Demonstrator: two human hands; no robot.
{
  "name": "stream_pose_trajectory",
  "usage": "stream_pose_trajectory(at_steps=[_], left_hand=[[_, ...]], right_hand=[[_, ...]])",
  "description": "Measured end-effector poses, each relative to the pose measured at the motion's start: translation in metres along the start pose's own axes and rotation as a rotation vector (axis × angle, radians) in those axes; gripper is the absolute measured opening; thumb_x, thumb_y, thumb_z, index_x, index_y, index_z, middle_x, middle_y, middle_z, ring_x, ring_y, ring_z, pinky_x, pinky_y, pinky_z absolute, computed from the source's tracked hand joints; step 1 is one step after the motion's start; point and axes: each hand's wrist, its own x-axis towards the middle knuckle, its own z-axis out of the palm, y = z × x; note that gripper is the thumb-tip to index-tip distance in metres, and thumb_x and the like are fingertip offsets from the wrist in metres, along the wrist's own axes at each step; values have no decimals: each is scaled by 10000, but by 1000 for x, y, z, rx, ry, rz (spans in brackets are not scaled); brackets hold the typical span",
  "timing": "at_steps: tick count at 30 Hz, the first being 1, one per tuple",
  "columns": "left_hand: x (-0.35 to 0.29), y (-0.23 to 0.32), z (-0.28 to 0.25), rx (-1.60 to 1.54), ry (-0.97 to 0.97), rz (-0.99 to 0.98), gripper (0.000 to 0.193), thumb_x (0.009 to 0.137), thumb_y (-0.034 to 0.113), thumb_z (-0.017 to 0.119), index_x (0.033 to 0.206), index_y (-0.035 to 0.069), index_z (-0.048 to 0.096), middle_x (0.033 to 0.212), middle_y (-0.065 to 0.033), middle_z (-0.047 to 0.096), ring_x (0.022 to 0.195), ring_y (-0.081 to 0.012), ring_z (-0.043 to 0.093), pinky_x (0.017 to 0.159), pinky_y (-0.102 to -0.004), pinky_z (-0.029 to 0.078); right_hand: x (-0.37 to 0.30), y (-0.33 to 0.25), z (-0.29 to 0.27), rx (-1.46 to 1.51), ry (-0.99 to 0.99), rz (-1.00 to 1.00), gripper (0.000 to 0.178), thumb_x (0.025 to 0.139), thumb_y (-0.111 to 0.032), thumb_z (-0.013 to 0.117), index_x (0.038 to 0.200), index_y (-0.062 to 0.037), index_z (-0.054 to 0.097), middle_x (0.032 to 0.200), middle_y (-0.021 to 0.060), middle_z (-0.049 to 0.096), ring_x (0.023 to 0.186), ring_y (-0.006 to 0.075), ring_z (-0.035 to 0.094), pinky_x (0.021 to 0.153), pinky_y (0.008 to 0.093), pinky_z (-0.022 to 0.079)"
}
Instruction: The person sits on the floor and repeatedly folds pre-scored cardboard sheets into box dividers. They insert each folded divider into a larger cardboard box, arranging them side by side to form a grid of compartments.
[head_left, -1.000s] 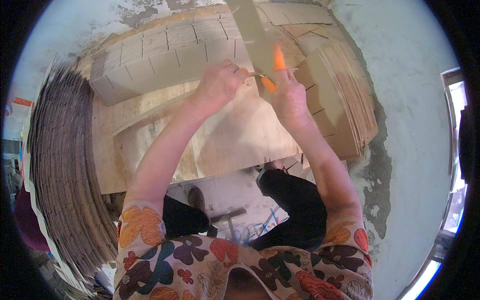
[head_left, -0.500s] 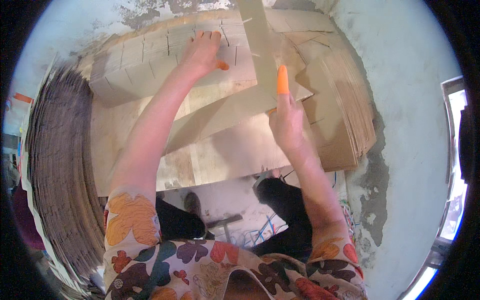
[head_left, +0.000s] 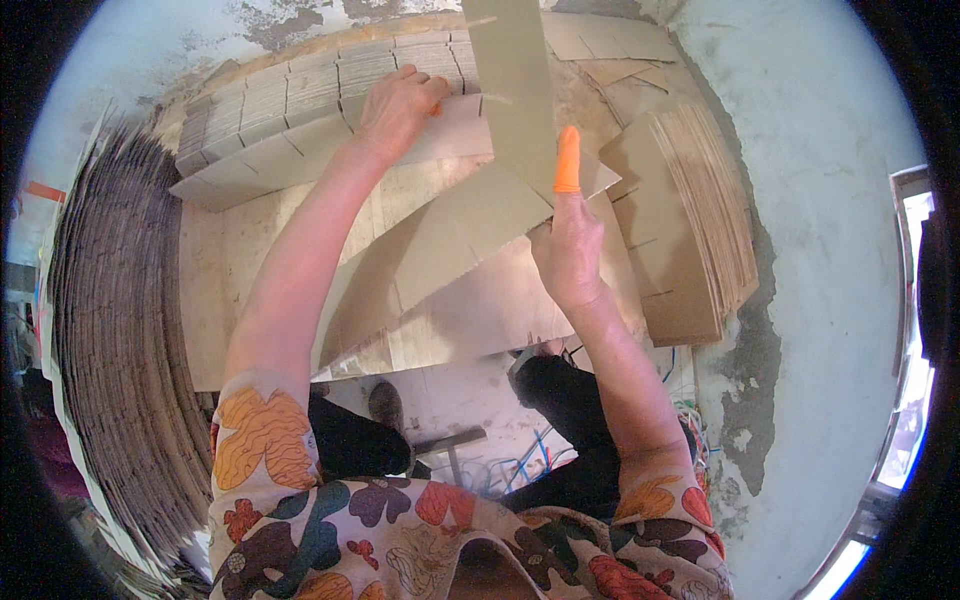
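Note:
My left hand (head_left: 398, 112) pinches the upper edge of a slotted cardboard strip (head_left: 265, 165) at the front of a long row. That strip leans out from the row of upright strips (head_left: 310, 85), its left end standing apart. In my right hand (head_left: 572, 245) are two cardboard pieces meeting at an angle: a long strip (head_left: 508, 80) running to the far edge and a wider one (head_left: 425, 235) slanting to the near left. An orange finger cot covers the raised digit of the right hand; its other fingers curl partly out of sight beneath the cardboard.
A tall pile of cardboard sheets (head_left: 120, 330) borders the wooden board (head_left: 235, 290) on the left. Another cardboard stack (head_left: 690, 220) stands right, beside the wall (head_left: 825, 250). Loose pieces (head_left: 625, 80) lie at the far right. Below are my legs and scattered coloured straps (head_left: 530, 462).
My left hand has closed on the front strip and drawn it away from the row, toward me. My right hand and its cardboard have shifted slightly left.

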Motion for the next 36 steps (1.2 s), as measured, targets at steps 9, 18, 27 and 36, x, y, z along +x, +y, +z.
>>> stream_pose_trajectory(at_steps=[9, 18, 27, 36], left_hand=[[-8, 20, -20, -86, 68, 98, 51, 726, 67, 623, 764, 73, 588, 737, -66, 619, 818, -226, 598, 625, -369, 514], [-18, 32, -41, -103, 59, 126, 124, 715, 69, 676, 788, 42, 579, 714, -98, 585, 781, -268, 587, 622, -383, 493], [-24, 48, -50, -146, 90, 102, 106, 701, 35, 655, 765, 59, 575, 726, -71, 603, 799, -244, 597, 619, -363, 508], [-21, 62, -57, -83, 27, 123, 111, 696, 6, 602, 794, 57, 597, 748, -64, 610, 829, -225, 593, 637, -353, 527]], right_hand=[[-1, -4, -10, 58, -9, 9, 663, 686, 114, 559, 1286, -43, 326, 969, 219, 583, 770, 407, 607, 629, 450, 508], [-12, -14, -25, 88, -35, 42, 583, 678, 119, 525, 1228, -32, 399, 967, 232, 554, 778, 434, 587, 635, 483, 497], [-21, -29, -44, 24, -58, 62, 727, 686, 103, 554, 1355, -62, 322, 977, 222, 560, 755, 420, 596, 611, 468, 510], [-30, -27, -48, 16, -39, 18, 769, 680, 100, 591, 1378, -74, 317, 954, 206, 564, 743, 399, 607, 596, 458, 511]])
